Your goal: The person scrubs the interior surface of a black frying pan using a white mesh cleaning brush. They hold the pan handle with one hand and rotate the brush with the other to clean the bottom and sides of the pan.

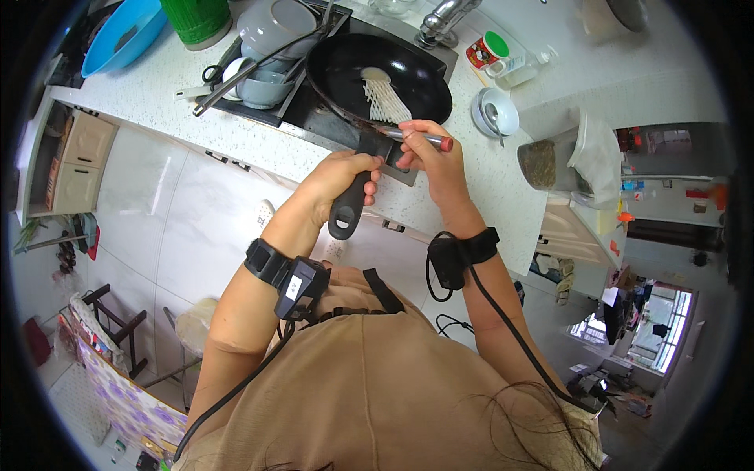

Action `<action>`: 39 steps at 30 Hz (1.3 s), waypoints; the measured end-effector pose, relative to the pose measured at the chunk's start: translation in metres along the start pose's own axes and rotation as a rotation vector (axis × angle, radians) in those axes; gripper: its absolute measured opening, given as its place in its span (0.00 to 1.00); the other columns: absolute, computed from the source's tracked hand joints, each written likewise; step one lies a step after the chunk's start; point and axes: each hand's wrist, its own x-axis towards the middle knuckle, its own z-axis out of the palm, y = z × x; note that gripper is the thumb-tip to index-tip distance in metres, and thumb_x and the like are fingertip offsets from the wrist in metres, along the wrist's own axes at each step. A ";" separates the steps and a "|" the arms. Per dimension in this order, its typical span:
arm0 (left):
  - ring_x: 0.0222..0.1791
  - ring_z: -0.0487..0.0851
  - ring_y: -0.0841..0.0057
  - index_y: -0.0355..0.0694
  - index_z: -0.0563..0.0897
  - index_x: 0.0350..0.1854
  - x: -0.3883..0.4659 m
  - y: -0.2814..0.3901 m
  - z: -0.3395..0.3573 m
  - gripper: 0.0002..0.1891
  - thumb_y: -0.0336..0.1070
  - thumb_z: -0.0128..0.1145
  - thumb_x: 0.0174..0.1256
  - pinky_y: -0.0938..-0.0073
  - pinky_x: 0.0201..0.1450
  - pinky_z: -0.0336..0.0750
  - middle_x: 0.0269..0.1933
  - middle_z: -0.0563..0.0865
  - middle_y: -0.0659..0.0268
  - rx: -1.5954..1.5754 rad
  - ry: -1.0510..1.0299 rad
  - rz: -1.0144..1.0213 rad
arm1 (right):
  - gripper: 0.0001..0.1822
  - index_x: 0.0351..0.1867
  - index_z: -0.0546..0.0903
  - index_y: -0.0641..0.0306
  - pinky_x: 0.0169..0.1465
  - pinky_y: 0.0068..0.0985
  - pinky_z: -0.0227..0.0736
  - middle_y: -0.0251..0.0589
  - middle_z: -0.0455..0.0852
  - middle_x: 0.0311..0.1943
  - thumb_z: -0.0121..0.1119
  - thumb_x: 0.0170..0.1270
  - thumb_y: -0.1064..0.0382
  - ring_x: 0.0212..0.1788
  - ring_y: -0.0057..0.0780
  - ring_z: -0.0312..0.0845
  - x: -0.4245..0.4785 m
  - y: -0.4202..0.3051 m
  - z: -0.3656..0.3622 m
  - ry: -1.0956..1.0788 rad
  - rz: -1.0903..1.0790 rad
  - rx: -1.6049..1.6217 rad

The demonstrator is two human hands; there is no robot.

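Observation:
A black wok (341, 76) rests tilted over the sink area, its dark inside facing up. My left hand (347, 176) is closed around the wok's black handle (349, 209), with the thumb lying along the top. Between the thumb and fingers of my right hand (427, 147) is a slim metallic handle with a red end (446, 143), held at the wok's near rim. Beyond that handle, a pale stranded scrubber head (389, 103) lies against the wok's inner surface. How the head joins the handle is not clear.
Left of the wok, a dish rack holds grey bowls (265, 88), and a metal rod (235, 79) juts over the counter. A chrome faucet (439, 23) stands behind. To the right are a red mug (488, 52), a clear bottle (524, 68), small bowls with a spoon (495, 112) and a lined bin (539, 165).

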 end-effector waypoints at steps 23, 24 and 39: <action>0.20 0.74 0.84 0.30 0.73 0.48 -0.005 0.002 0.005 0.11 0.30 0.50 0.68 0.82 0.22 0.72 0.29 0.78 0.67 0.037 -0.005 -0.008 | 0.09 0.41 0.81 0.68 0.32 0.25 0.83 0.43 0.84 0.27 0.62 0.61 0.66 0.25 0.28 0.85 -0.012 0.002 -0.016 0.239 0.070 0.349; 0.20 0.74 0.84 0.30 0.73 0.48 -0.005 0.002 0.006 0.11 0.30 0.51 0.68 0.82 0.22 0.72 0.29 0.78 0.67 0.041 -0.003 -0.008 | 0.09 0.41 0.80 0.68 0.33 0.26 0.84 0.44 0.84 0.27 0.62 0.61 0.67 0.26 0.30 0.86 -0.014 0.000 -0.015 0.234 0.072 0.322; 0.19 0.75 0.81 0.33 0.74 0.44 -0.004 0.005 0.007 0.08 0.29 0.53 0.65 0.78 0.21 0.75 0.27 0.79 0.67 0.005 0.006 -0.025 | 0.07 0.34 0.84 0.66 0.31 0.24 0.75 0.41 0.85 0.21 0.63 0.59 0.64 0.25 0.26 0.84 -0.004 -0.018 -0.003 0.185 -0.298 -0.772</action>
